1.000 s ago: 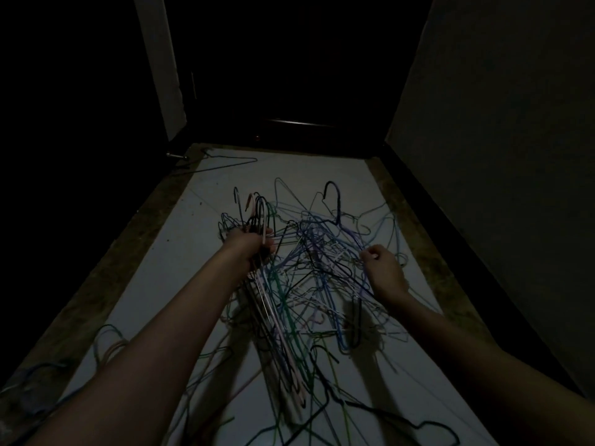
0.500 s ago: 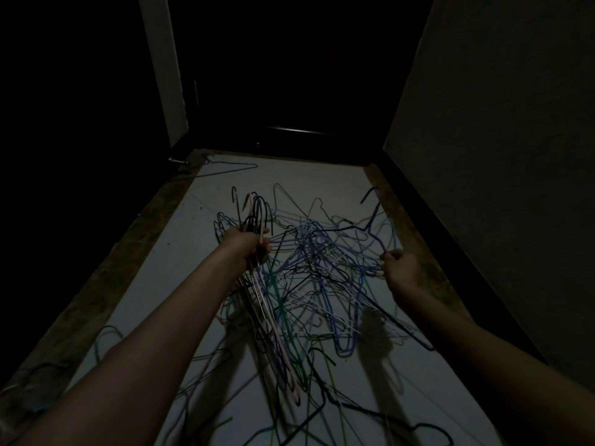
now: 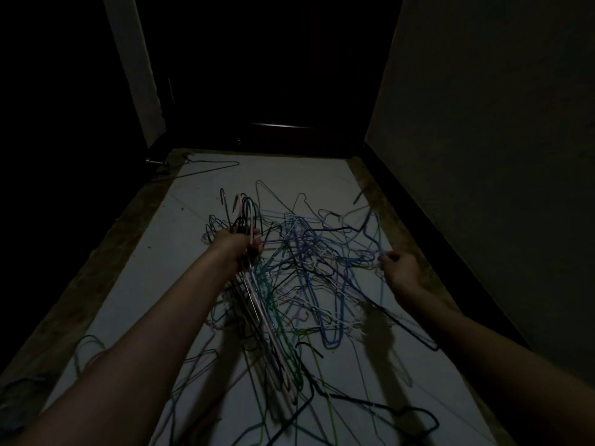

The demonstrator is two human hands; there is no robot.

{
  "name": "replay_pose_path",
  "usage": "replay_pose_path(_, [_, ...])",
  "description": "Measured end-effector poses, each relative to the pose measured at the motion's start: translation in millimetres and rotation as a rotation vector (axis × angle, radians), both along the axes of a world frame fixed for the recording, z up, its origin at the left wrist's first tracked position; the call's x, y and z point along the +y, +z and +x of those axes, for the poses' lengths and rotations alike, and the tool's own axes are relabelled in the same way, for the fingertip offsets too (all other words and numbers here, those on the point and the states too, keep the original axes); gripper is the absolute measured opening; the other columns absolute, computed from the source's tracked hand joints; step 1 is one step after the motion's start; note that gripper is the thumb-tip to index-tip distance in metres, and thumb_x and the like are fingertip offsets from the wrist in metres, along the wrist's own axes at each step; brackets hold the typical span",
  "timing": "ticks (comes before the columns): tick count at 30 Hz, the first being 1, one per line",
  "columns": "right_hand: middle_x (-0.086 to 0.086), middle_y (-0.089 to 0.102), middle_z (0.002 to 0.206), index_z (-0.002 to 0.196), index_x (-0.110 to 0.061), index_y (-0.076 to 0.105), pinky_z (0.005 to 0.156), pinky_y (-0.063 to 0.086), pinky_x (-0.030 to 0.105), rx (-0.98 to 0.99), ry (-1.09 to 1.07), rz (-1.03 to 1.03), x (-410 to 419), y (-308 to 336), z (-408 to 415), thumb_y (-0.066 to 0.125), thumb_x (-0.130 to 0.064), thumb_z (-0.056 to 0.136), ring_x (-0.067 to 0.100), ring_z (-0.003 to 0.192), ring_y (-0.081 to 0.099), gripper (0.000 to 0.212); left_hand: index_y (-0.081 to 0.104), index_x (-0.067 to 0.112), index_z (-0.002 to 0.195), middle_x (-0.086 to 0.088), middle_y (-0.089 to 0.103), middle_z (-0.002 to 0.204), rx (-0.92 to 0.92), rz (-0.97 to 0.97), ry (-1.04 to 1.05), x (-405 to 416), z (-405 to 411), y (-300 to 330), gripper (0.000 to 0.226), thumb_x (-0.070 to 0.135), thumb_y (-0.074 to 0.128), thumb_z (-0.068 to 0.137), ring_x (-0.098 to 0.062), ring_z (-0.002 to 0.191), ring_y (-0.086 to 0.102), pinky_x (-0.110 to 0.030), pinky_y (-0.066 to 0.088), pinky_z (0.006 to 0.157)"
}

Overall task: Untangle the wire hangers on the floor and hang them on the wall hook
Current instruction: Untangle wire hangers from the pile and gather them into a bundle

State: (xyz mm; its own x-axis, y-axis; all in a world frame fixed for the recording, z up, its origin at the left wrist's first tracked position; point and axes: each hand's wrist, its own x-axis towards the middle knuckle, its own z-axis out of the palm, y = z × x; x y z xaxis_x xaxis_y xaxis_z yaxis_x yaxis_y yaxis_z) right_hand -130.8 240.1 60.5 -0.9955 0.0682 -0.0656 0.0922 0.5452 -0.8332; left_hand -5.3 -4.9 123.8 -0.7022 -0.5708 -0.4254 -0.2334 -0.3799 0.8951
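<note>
On the dim floor, both hands' fingers clamped on barely distinguishable tangled hangers.

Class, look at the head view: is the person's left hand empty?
No: the left hand grips a bunch of hangers by their necks, hooks pointing up.

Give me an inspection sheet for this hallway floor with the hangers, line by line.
Surface: pale tiled floor, brownish strips along both edges.
Job's things: tangled pile of coloured wire hangers; sorted bundle of hangers held by the necks; wall hook not in view.
Clutter: lone dark hanger near the doorway; strays at bottom left.
Hands: left hand grips the bundle; right hand pinches a purple wire.
Cables: nothing seen.
Surroundings: dark doorway, plain wall on the right; very dim.
</note>
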Motion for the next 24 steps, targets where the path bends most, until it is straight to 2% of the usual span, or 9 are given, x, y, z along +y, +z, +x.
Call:
replay_pose_path(4, [0.027,0.064,0.105,0.101,0.01,0.062,0.072,0.038,0.03,-0.01,-0.095,-0.016,20.5,2.2,-5.1,0.048,-0.005,0.094,0.027,0.087,0.055,0.021,0.055,0.003,0.081,-0.012,0.052,0.071,-0.02,0.002,-0.015,4.5,-4.7,-1.6,0.025,-0.009,0.038,0.096,-0.019,0.06,0.051,-0.019,0.048,0.041])
replay_pose_path(7, [0.028,0.06,0.114,0.112,0.01,0.058,0.082,0.042,0.038,0.018,-0.177,0.003,32.0,11.9,-6.8,0.047,-0.007,0.096,0.037,0.106,0.056,0.027,0.055,0.006,0.078,-0.012,0.054,0.073,-0.028,0.002,-0.012,5.8,-7.2,-3.6,0.027,-0.005,0.04,0.097,-0.018,0.061,0.052,-0.023,0.051,0.046])
replay_pose_path(10, [0.026,0.06,0.117,0.116,0.006,0.058,0.091,0.042,0.041,0.036,-0.172,0.025,41.9,16.4,-11.4,0.047,-0.011,0.096,0.039,0.11,0.054,0.028,0.057,0.004,0.085,-0.01,0.056,0.075,-0.042,-0.029,-0.039,8.7,-8.6,-5.9,0.02,-0.007,0.045,0.094,-0.018,0.061,0.054,-0.024,0.051,0.048])
replay_pose_path(11, [0.025,0.06,0.116,0.115,0.004,0.059,0.09,0.043,0.041,0.034,-0.143,0.037,44.3,16.5,-10.6,0.047,-0.011,0.096,0.039,0.109,0.055,0.027,0.058,0.003,0.091,-0.01,0.056,0.075,-0.045,-0.035,-0.051,9.9,-8.9,-6.3,0.017,-0.008,0.045,0.094,-0.018,0.061,0.055,-0.025,0.05,0.049])
replay_pose_path(15, [0.022,0.062,0.106,0.111,0.006,0.06,0.084,0.043,0.039,0.054,-0.09,-0.006,48.3,18.6,-5.6,0.046,-0.005,0.095,0.036,0.101,0.057,0.023,0.056,0.002,0.106,-0.012,0.057,0.082,0.002,-0.002,-0.047,15.3,-11.2,-6.8,0.024,-0.013,0.046,0.09,-0.018,0.065,0.055,-0.016,0.048,0.037])
replay_pose_path(18, [0.01,0.058,0.076,0.107,0.011,0.059,0.062,0.039,0.028,0.018,-0.04,-0.124,38.8,20.9,-2.1,0.047,-0.002,0.095,0.019,0.069,0.052,0.022,0.055,-0.003,0.114,-0.014,0.059,0.092,0.014,0.027,-0.035,20.5,-13.8,-7.7,0.028,-0.015,0.045,0.09,-0.018,0.068,0.056,-0.018,0.05,0.04])
replay_pose_path(19, [0.007,0.054,0.071,0.106,0.012,0.059,0.056,0.036,0.024,-0.012,-0.011,-0.147,32.6,20.9,0.6,0.047,-0.003,0.095,0.014,0.062,0.047,0.022,0.055,-0.004,0.114,-0.015,0.059,0.099,0.018,0.039,-0.03,21.6,-14.8,-8.5,0.028,-0.016,0.045,0.09,-0.018,0.069,0.056,-0.018,0.051,0.041])
replay_pose_path(21, [0.009,0.054,0.075,0.106,0.01,0.061,0.053,0.035,0.022,-0.055,0.062,-0.169,16.3,21.6,8.7,0.048,-0.005,0.095,0.012,0.061,0.043,0.023,0.057,-0.003,0.102,-0.018,0.057,0.106,0.013,0.052,-0.035,23.2,-16.8,-9.6,0.021,-0.015,0.046,0.09,-0.02,0.073,0.058,-0.021,0.053,0.044])
replay_pose_path(24, [0.016,0.062,0.094,0.104,0.006,0.063,0.057,0.04,0.025,-0.077,0.17,-0.213,-16.0,26.3,24.0,0.049,-0.008,0.095,0.019,0.077,0.052,0.022,0.055,0.005,0.081,-0.019,0.058,0.097,0.018,0.072,-0.047,24.0,-18.2,-9.5,0.021,-0.014,0.048,0.089,-0.023,0.073,0.059,-0.028,0.052,0.059])
